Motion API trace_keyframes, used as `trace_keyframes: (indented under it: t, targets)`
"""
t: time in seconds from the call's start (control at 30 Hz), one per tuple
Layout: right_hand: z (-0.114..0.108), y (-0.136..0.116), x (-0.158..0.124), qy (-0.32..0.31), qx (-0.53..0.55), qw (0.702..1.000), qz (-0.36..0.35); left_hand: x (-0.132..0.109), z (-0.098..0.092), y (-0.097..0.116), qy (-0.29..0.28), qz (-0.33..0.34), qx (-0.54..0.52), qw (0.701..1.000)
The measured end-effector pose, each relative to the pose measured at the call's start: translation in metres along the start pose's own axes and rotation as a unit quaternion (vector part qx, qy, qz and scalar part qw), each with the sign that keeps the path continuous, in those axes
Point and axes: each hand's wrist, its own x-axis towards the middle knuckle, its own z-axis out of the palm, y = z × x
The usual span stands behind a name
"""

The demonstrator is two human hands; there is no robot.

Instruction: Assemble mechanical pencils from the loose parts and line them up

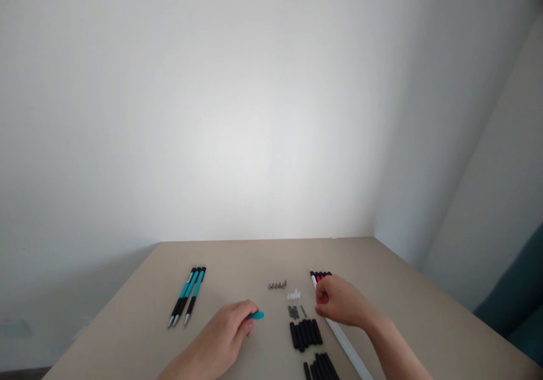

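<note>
My left hand point(229, 335) is closed around a short teal barrel point(256, 315), like that of a pen, and one end sticks out past the thumb. My right hand point(341, 301) is over a long white strip point(348, 346), with its fingers curled in. Whatever may be between those fingers is hidden. Just beyond the right hand, black-ended pink parts point(323, 275) lie in a row, partly covered by it. Left of that hand are small white pieces point(293, 295), thin dark grey pieces point(293, 312) and several black tubes point(305, 335).
Three teal and black pens point(186, 295) lie side by side on the left of the beige table point(237, 261). Small metal tips point(277, 285) form a row near the middle. More black sticks point(321, 367) sit at the near edge. A pale wall point(254, 114) rises behind the table.
</note>
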Motion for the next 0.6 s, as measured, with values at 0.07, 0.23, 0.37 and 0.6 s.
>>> trace_keyframes:
  t: [0.07,0.23,0.37,0.6]
  targets:
    - [0.001,0.004,-0.002,-0.018,0.005,1.000,0.012,0.000,0.001,-0.002,0.001,0.000,-0.002,1.000]
    - [0.002,0.004,-0.003,-0.024,0.006,0.999,0.024,0.001,0.001,-0.003,0.012,0.002,-0.012,1.000]
    - [0.003,-0.004,0.000,0.021,0.011,1.000,0.002,0.001,-0.001,0.000,0.011,0.003,-0.017,1.000]
    - [0.016,-0.012,0.006,0.053,0.046,0.997,-0.022,0.001,-0.004,0.008,-0.005,-0.013,-0.006,1.000]
